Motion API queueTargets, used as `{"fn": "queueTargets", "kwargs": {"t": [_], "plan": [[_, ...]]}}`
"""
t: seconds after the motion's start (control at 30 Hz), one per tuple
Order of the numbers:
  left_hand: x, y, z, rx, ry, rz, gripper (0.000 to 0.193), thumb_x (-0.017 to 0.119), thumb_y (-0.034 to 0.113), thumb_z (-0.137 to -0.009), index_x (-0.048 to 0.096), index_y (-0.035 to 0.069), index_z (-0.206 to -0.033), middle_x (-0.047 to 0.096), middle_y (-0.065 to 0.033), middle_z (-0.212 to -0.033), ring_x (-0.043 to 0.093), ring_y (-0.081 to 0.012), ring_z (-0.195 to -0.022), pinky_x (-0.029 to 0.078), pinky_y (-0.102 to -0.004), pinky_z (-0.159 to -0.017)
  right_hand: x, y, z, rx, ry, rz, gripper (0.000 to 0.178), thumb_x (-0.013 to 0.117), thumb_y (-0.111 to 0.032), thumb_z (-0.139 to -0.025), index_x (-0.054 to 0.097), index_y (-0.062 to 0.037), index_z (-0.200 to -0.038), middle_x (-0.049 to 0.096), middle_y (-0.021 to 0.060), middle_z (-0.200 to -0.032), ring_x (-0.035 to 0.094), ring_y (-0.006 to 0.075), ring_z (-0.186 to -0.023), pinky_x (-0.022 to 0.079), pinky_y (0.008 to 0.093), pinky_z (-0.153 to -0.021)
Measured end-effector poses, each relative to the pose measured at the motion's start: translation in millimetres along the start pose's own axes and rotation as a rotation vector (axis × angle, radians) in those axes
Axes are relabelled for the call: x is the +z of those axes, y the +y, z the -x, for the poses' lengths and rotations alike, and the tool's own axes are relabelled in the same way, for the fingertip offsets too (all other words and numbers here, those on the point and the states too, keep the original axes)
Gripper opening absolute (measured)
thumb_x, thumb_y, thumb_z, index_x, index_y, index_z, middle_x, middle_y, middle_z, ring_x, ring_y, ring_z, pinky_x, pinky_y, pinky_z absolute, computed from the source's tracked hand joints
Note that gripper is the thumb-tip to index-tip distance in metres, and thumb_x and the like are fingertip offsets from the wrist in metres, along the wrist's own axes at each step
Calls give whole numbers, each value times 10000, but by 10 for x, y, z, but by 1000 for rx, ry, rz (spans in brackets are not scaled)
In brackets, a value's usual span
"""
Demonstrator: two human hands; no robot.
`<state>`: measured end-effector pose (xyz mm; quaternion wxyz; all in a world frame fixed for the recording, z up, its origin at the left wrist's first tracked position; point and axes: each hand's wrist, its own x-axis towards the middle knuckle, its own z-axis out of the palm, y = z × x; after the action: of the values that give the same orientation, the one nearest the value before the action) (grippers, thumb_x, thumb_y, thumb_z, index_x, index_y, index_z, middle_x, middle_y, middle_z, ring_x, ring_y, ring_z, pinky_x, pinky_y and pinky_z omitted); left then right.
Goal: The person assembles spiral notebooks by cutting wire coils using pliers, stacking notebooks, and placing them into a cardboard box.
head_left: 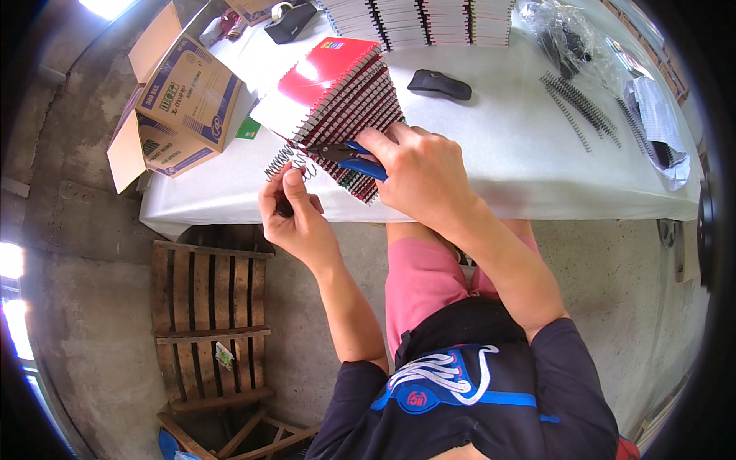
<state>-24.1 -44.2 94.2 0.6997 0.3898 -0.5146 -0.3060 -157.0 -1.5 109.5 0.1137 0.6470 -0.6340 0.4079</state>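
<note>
On the near edge of the table stands a stack of spiral-bound notebooks (360, 107), the top one with a red and white cover. My right hand (425, 172) is closed round the blue handles of pliers (360, 164). Their dark jaws point left, at the corner of the stack, beside a loose black wire coil (277, 162). My left hand (299, 218) pinches that coil between thumb and fingers, just left of the jaws. Whether the jaws touch the wire, I cannot tell.
An open cardboard box (188, 96) stands at the left. Bound notebooks (429, 23) line the back, with a tape dispenser (290, 21) to their left. A black case (439, 84) lies mid-table. Loose coils (581, 107) and clear plastic wrap (563, 38) lie right. A wooden pallet (211, 322) leans below left.
</note>
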Motion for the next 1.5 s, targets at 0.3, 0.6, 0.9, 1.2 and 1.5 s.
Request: {"fn": "queueTargets", "kwargs": {"t": [0.3, 0.6, 0.9, 1.2, 1.5], "plan": [[-58, 128, 26, 868, 192, -622, 126, 706, 53, -816, 635, -21, -889, 603, -88, -834, 576, -156, -631, 472, -233, -487, -55, -25, -13, 32, -53, 15, 363, 729, -251, -701, 611, -153, -1030, 597, 73, -868, 609, 246, -858, 450, 388, -759], [459, 368, 888, -1410, -366, 1222, 250, 521, 187, -956, 544, 19, -1141, 537, -80, -910, 436, -76, -659, 401, -145, -502, -727, 1140, 713, 227, 15, 79, 500, 718, -228, -720, 561, -183, -1192, 543, 44, -1088, 507, 207, -1102, 256, 448, -967], [2853, -61, 1205, -1783, -733, 1115, 133, 515, 72, -931, 570, -46, -959, 579, -109, -832, 596, -188, -801, 572, -288, -767, -1411, 2514, 1668, 430, 94, 482, 437, 727, -269, -705, 587, -140, -1099, 545, 45, -1052, 512, 215, -1020, 295, 416, -907], [5030, 397, 1372, -1543, -320, 922, 418, 502, 265, -871, 482, -31, -1165, 557, -178, -1083, 546, -341, -1068, 441, -479, -956, -1449, 2601, 1686, 437, 186, 454, 568, 748, -253, -566, 573, -162, -1098, 536, 36, -1046, 510, 218, -1024, 324, 420, -915], [2504, 1021, 1083, -301, -1150, 818, 487, 642, 201, -796, 472, 54, -1228, 553, -133, -1128, 575, -273, -972, 463, -364, -833, -1298, 2645, 1781, 414, 148, 483, 530, 674, -209, -654, 549, -155, -1165, 541, 72, -1147, 499, 270, -1100, 317, 449, -957]]}}
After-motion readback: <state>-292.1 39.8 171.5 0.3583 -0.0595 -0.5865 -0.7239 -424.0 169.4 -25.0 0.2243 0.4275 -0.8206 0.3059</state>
